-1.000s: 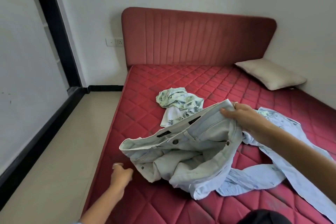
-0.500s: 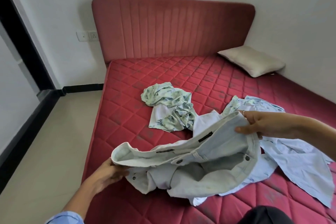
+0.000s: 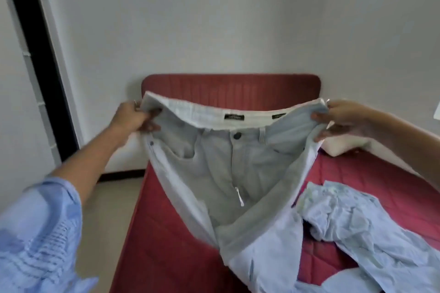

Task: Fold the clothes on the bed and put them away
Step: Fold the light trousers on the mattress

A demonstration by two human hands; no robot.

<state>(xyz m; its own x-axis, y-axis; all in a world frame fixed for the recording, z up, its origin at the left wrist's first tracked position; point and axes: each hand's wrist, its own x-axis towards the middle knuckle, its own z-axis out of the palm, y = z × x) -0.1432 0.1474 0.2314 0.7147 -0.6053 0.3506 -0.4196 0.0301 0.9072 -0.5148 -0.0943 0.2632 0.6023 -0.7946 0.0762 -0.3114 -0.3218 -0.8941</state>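
Pale light-blue jeans (image 3: pixel 221 173) hang in the air over the red quilted bed (image 3: pixel 166 245), held up by the waistband with the front button facing me. My left hand (image 3: pixel 133 116) grips the left end of the waistband. My right hand (image 3: pixel 333 119) grips the right end. The legs drop down toward the mattress at the lower middle. A crumpled light-blue shirt (image 3: pixel 352 228) lies on the bed to the right of the jeans. The green patterned garment is hidden behind the jeans.
A red padded headboard (image 3: pixel 238 88) stands against the white wall. A cream pillow (image 3: pixel 342 147) lies at the bed's far right, partly behind the jeans. Beige floor (image 3: pixel 112 209) runs along the bed's left side, with a black door frame (image 3: pixel 40 54) beyond.
Both hands have lifted the jeans off the mattress and spread the waistband wide. My left hand, free a second ago, now grips the left end. The view has tilted upward.
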